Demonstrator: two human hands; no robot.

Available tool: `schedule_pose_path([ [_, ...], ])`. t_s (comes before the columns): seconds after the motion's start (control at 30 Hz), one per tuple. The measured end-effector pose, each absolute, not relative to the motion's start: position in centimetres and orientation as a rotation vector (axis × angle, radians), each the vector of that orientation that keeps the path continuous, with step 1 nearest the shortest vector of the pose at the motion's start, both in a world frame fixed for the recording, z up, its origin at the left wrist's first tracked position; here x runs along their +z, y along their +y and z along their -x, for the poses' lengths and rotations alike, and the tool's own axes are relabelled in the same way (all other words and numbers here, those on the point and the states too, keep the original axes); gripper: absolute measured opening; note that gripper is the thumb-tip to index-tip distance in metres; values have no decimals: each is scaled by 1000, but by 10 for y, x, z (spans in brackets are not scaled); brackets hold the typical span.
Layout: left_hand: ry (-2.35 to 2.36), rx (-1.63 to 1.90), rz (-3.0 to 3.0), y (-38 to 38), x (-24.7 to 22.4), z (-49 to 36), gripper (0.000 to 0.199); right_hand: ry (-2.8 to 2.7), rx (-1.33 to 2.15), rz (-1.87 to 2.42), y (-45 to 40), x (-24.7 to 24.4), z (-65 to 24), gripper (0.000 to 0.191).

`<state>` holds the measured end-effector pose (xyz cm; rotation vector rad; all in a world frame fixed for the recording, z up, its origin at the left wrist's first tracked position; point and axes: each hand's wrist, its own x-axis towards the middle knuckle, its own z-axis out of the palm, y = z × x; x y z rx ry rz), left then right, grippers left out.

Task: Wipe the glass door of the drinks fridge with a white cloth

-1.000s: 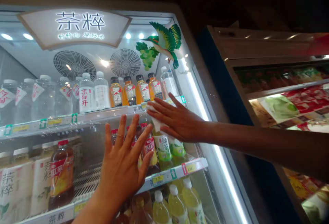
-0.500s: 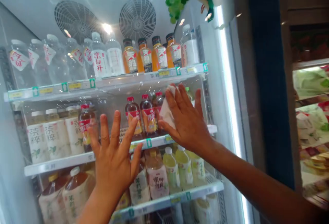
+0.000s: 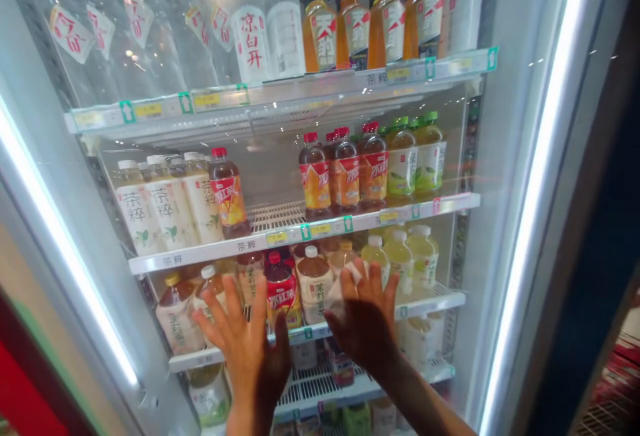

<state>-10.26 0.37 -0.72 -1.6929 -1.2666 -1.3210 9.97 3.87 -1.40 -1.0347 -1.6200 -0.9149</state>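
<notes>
A glass pane stands in front of shelves of bottled drinks. My left hand (image 3: 253, 343) is raised at the pane with its fingers spread and nothing in it, in front of the lower shelves. To its right, my right hand (image 3: 367, 313) presses a crumpled white cloth or tissue (image 3: 341, 289) toward the glass, under its fingers and beside the thumb. Between the hands, behind the glass, a red-labelled bottle (image 3: 283, 296) stands next to a pale-labelled bottle (image 3: 315, 286) with a white cap.
Clear bottles (image 3: 250, 29) and orange bottles (image 3: 385, 23) line the top shelf. Red-capped bottles (image 3: 345, 173) stand on the shelf below it. Bright light strips run up the left side (image 3: 65, 243) and right side (image 3: 540, 189) of the cooler.
Both hands have moved down relative to the shelves, the right one with the white cloth or tissue still under it. The view has shifted, showing lower shelves and the left light strip.
</notes>
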Motion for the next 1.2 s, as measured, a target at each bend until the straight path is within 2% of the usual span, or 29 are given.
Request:
schedule_pose_path([
  [0.17,-1285,-1344,1693,2,-12,137,93,-1518,-910,1074,36,-9,-45,90],
  [0.33,-1282,-1268,1712,3,-23,159,98,-1574,-905,1065,24,-41,-4,79],
  [0.47,-1278,-1247,1678,3,-31,172,97,-1564,-918,1136,30,-38,8,78],
  [0.67,-1226,-1264,1653,0,-40,177,89,-1589,-874,1124,23,-53,9,77],
  [0.93,-1271,-1304,1658,-1,-49,155,99,-1501,-974,1192,28,-44,-4,71],
  [1.07,-1274,-1336,1608,3,-55,134,96,-1517,-1039,1155,24,-63,-26,66],
  [1.2,-1287,-1328,1580,8,-58,102,98,-1522,-979,1217,29,-53,-61,61],
])
